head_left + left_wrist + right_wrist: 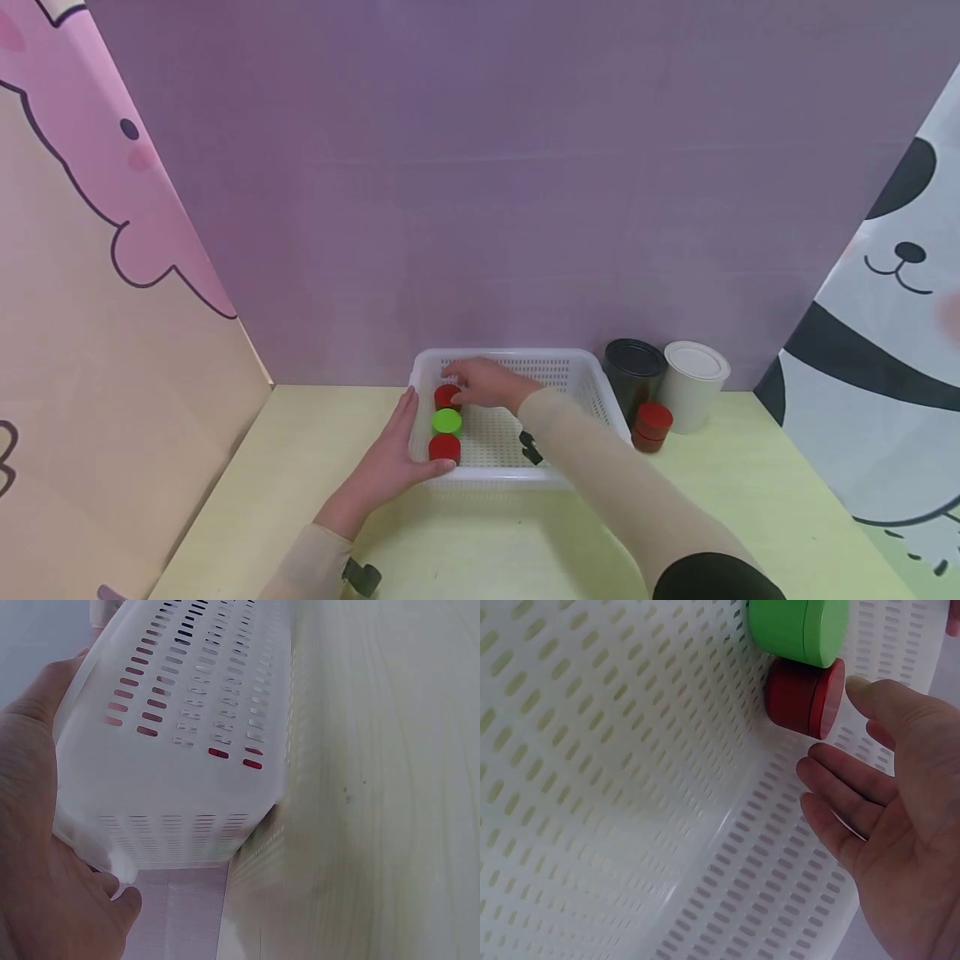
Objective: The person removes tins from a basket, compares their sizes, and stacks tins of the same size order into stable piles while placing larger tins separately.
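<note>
A white perforated plastic basket [510,473] holds three small round lidded containers in a row along its left side. Farthest back is a red container [799,697], then a green container [447,421], then another red container [445,448] at the near left corner. My left hand [390,454] grips the basket's near left corner, thumb over the near rim, fingers along the left side. Inside the basket, my right hand [487,383] is beside the far red container. Its fingers are spread and relaxed, with the thumb tip [859,688] right at the lid's edge.
Right of the basket stand a black lidded canister [633,379] and a white lidded canister [693,383]. A red lidded container [651,427] sits in front of them. The pale wooden table [487,542] meets a purple back wall [480,208], with printed panels on both sides.
</note>
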A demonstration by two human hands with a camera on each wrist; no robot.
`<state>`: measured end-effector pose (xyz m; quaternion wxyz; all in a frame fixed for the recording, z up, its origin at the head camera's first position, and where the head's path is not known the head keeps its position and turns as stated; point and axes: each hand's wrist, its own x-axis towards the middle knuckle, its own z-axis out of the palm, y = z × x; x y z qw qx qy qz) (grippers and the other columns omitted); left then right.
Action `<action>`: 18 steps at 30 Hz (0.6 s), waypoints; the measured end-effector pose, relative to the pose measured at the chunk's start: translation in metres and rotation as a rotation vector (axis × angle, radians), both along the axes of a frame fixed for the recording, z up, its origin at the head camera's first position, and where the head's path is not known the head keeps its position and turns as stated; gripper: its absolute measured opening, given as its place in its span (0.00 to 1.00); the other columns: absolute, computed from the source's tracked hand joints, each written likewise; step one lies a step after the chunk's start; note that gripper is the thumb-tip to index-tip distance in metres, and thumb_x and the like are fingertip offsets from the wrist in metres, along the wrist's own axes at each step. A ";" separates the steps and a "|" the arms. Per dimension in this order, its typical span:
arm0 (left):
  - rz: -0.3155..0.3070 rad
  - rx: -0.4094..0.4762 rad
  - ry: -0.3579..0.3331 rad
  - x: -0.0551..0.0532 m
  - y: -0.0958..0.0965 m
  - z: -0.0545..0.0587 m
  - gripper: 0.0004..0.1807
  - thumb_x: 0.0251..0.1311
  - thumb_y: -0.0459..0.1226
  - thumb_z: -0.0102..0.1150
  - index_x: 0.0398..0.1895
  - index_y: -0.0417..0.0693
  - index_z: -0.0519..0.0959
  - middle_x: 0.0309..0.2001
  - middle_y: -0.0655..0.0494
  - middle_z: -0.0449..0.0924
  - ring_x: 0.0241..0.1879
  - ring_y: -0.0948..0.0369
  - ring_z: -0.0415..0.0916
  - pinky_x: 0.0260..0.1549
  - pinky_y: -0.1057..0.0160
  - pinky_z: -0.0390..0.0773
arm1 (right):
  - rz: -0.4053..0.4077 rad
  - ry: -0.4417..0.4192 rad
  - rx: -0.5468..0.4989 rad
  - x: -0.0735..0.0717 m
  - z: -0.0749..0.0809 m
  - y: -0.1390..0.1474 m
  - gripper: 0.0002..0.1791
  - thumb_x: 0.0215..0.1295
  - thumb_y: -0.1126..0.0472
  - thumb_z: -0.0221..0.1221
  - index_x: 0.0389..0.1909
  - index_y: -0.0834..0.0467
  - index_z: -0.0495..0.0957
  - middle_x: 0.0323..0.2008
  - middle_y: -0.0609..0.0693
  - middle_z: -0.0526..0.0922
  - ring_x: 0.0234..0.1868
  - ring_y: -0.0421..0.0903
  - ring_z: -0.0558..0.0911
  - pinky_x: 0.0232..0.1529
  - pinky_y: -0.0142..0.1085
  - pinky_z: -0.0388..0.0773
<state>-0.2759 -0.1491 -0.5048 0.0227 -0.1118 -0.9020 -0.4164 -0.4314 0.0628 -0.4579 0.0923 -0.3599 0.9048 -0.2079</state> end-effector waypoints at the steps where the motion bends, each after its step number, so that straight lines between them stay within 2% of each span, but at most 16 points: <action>1: -0.001 0.001 0.001 0.000 0.000 0.000 0.74 0.56 0.63 0.82 0.93 0.52 0.42 0.92 0.53 0.39 0.89 0.44 0.43 0.76 0.32 0.68 | 0.009 0.006 0.009 -0.001 -0.001 -0.001 0.29 0.76 0.61 0.71 0.75 0.56 0.79 0.65 0.57 0.86 0.61 0.56 0.85 0.66 0.48 0.85; 7: -0.004 0.002 0.014 0.000 -0.001 -0.001 0.74 0.56 0.63 0.81 0.93 0.51 0.42 0.92 0.51 0.39 0.89 0.43 0.43 0.76 0.32 0.66 | 0.028 0.015 0.042 -0.002 -0.004 -0.004 0.29 0.75 0.63 0.71 0.75 0.57 0.80 0.64 0.56 0.86 0.57 0.51 0.85 0.64 0.45 0.86; 18: -0.003 0.007 0.024 0.001 0.000 0.001 0.71 0.59 0.59 0.81 0.93 0.48 0.43 0.92 0.51 0.39 0.89 0.43 0.43 0.77 0.31 0.64 | 0.032 0.006 0.039 -0.006 -0.012 -0.003 0.32 0.74 0.64 0.73 0.76 0.56 0.79 0.66 0.54 0.86 0.61 0.52 0.84 0.68 0.44 0.84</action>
